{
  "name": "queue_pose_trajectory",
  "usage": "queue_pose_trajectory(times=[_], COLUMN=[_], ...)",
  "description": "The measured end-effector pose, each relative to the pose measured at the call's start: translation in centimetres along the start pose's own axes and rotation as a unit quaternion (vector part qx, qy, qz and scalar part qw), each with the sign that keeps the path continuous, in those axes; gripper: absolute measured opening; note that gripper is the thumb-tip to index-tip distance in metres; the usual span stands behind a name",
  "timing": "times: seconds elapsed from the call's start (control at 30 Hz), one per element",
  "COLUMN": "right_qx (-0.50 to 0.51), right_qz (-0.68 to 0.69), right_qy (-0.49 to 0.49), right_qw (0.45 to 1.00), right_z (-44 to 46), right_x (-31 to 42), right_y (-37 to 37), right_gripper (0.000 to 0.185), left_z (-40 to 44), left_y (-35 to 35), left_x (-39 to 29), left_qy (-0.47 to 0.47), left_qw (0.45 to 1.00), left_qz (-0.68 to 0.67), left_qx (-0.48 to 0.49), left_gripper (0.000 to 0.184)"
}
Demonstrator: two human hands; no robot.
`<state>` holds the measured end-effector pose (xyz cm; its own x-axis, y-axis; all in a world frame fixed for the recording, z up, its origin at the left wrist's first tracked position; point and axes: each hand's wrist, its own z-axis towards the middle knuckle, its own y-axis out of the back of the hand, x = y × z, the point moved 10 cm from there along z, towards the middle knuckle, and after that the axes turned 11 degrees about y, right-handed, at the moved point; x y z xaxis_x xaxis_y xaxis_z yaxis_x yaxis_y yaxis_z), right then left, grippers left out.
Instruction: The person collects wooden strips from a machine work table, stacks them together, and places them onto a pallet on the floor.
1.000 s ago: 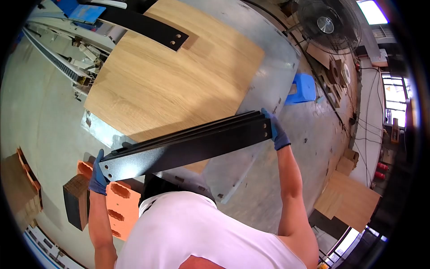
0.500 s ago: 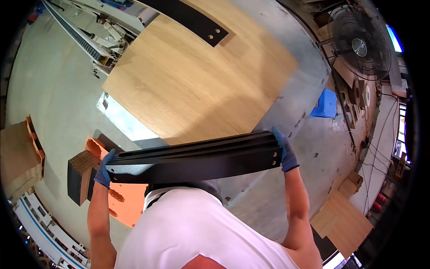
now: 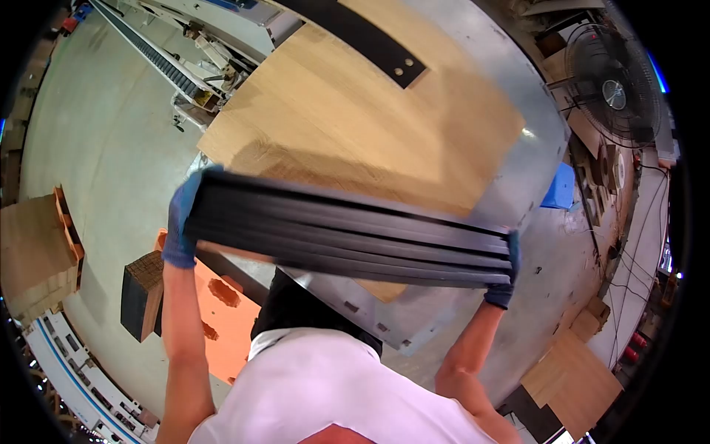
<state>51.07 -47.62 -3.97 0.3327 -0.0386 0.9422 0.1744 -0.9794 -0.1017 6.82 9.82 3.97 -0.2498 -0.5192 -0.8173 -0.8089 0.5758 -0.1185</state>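
Note:
A stack of several long black boards (image 3: 355, 233) is held up between my two hands, its layered edges facing me and slightly blurred. My left hand (image 3: 183, 222), in a blue glove, grips the left end of the stack. At the other end my gloved right hand (image 3: 510, 270) is closed around the boards; some of its fingers are hidden. Beneath the stack is a wood-grain panel (image 3: 318, 111) on a grey metal table (image 3: 536, 177). Another black board (image 3: 362, 41), with two holes near its end, lies on the panel's far side.
An orange pallet (image 3: 237, 329) stands at my lower left, with a dark-sided block of stacked boards (image 3: 140, 300). A fan (image 3: 614, 92) and a blue stool-like object (image 3: 560, 186) are on the right. Machinery (image 3: 211, 63) stands at the upper left; brown stacked sheets (image 3: 33, 244) sit far left.
Both hands have lifted the black boards away from my body, over the table. The stack has tilted, left end higher, and now shows its layered edges instead of a broad face with holes.

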Motion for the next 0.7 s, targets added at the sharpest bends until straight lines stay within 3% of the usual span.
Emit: queue_pose_trajectory(times=[0.07,0.13,0.2,0.23,0.3,0.37,0.43,0.5,0.53,0.63,0.7], right_qx=[0.003,-0.052,-0.061,-0.045,0.055,0.077,0.111,0.043,0.028,0.028,0.053], right_qz=[0.078,-0.105,-0.277,-0.357,-0.551,-0.63,-0.59,-0.397,0.004,-0.215,-0.307], right_qy=[0.059,0.259,0.371,0.385,0.318,0.338,0.325,0.334,0.164,0.226,0.271], right_qw=[0.995,0.959,0.884,0.85,0.77,0.695,0.731,0.854,0.986,0.95,0.911], right_z=[-1.4,-1.6,-1.7,-1.9,-1.6,-0.8,0.4,-1.1,0.2,-0.7,-0.8], right_x=[1.8,1.2,0.7,0.9,-0.2,-0.5,0.0,1.2,-1.9,-0.9,-0.7], right_y=[-3.2,-1.7,-1.3,-0.9,-3.4,-2.5,-0.9,-1.9,0.9,-1.1,-2.0], right_gripper=[0.037,0.035,0.032,0.031,0.03,0.034,0.04,0.045,0.047,0.046,0.046], left_z=[4.6,9.0,12.5,13.3,13.9,13.3,12.5,11.7,11.8,12.3,11.6], left_y=[-2.3,-3.5,-4.2,-4.3,-4.3,-3.5,-3.0,-2.5,-2.3,-1.8,-1.4], left_x=[-2.1,-2.0,-1.8,-1.6,-1.5,-1.1,-0.9,-1.6,-0.8,0.7,0.0], left_qy=[-0.093,-0.149,-0.205,-0.225,-0.252,-0.278,-0.3,-0.321,-0.281,-0.14,-0.191], left_qw=[0.994,0.981,0.964,0.957,0.95,0.946,0.941,0.934,0.949,0.982,0.972], left_qz=[0.009,0.038,0.106,0.119,0.095,0.048,0.03,0.075,0.05,0.035,0.064], left_qx=[0.06,0.116,0.132,0.14,0.159,0.162,0.153,0.135,0.133,0.121,0.117], left_gripper=[0.05,0.051,0.051,0.05,0.05,0.049,0.049,0.051,0.052,0.054,0.053])
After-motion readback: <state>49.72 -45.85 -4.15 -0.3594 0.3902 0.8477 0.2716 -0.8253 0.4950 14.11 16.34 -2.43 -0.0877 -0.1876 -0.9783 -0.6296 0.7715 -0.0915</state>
